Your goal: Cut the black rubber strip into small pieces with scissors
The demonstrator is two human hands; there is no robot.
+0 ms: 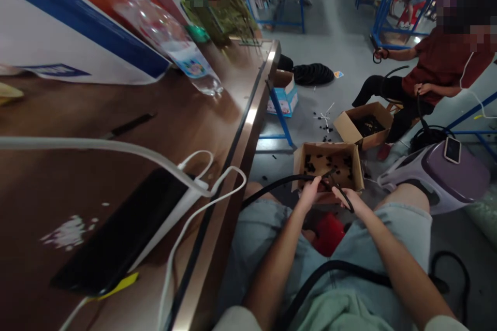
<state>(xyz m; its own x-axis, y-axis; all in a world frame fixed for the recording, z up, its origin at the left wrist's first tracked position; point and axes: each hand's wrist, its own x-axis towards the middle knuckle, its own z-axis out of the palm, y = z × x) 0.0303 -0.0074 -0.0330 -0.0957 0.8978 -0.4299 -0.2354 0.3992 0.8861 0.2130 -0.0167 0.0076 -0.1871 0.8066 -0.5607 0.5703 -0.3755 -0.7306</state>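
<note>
Over an open cardboard box (360,168), my left hand (309,191) is closed around a long black cable (277,184) that arcs in from the left beside the table edge. My right hand (349,200) is closed too, a little to the right, on a black length of cable that curls below its fingers. Between the hands, a thin dark piece sticks up over the box; its kind is too blurred to tell. Small black pieces are scattered inside the box. Another thick black cable (341,265) lies across my lap under my forearms.
At left, the brown table (229,114) bears a water bottle (186,57), a black phone (124,232), white cords and a knife-like tool (130,125). A seated co-worker (438,62) handles black cable by a second box (375,137). A purple-grey appliance (446,181) stands right.
</note>
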